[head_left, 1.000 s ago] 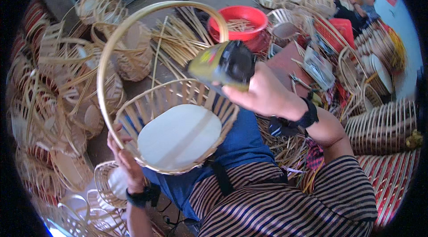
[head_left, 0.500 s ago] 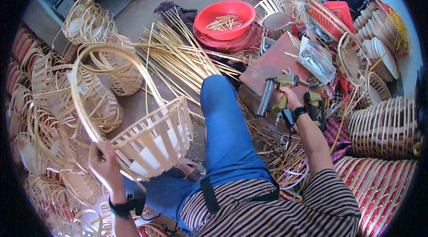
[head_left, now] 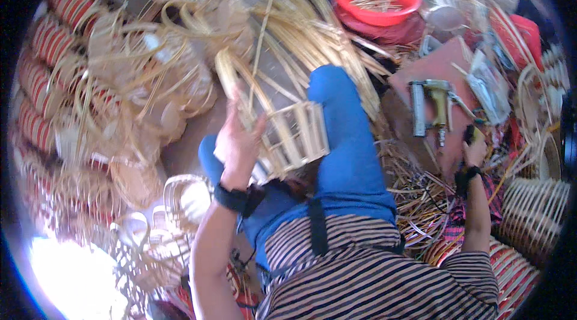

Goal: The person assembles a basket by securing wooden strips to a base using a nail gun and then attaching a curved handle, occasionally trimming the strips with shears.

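Note:
My left hand (head_left: 237,139) is closed on a small woven basket (head_left: 299,135) of pale slats, tilted over my lap with its arched handle (head_left: 226,72) pointing away from me. Some of the basket is blurred by motion. On the reddish-brown board at my right lies an olive-green nail gun (head_left: 440,105), untouched. Closer to me, my right hand (head_left: 475,150) is wrapped round a second, dark and olive nail gun (head_left: 470,134), which is largely hidden by the hand.
Finished baskets (head_left: 144,73) are heaped on the left. Long thin canes (head_left: 306,25) lie ahead, next to a red basin (head_left: 377,0) with short sticks. The board (head_left: 415,70) bears a clear plastic box (head_left: 488,88). Cane offcuts (head_left: 415,181) litter the floor; a large ribbed basket (head_left: 532,212) stands right.
My right hand has let go of the first nail gun, leaving it on the board, and has gripped the second. The basket in my left hand has lowered and swung towards my lap.

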{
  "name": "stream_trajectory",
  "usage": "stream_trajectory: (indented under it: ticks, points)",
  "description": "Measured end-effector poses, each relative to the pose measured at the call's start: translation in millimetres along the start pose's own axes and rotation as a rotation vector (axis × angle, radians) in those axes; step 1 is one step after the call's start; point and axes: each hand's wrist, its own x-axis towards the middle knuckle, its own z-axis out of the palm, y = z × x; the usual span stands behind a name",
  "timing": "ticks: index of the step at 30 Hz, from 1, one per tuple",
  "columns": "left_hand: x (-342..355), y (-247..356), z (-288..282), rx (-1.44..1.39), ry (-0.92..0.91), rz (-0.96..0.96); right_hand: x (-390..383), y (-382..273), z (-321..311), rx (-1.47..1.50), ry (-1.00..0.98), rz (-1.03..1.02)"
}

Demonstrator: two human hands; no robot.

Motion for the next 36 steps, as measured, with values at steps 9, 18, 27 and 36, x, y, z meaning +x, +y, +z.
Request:
stream_trajectory:
  ticks: [9, 18, 27, 36]
  points:
    - [-17.2, 9.9, -11.8, 0.26, -0.303, 0.296, 19.5, 51.5, 13.0, -0.048, -0.125, 0.114]
    - [-11.7, 17.7, 2.7, 0.265, -0.215, 0.259, -16.9, -28.4, -70.0, 0.837, -0.396, -0.121]
    - [-7.7, 24.4, 5.4, 0.269, -0.195, 0.225, -173.5, -179.4, -127.2, 0.791, -0.849, -0.74]
    - [-10.3, 30.0, 6.1, 0.212, -0.192, 0.196, -183.9, -205.7, -109.2, 0.693, -0.713, -1.195]
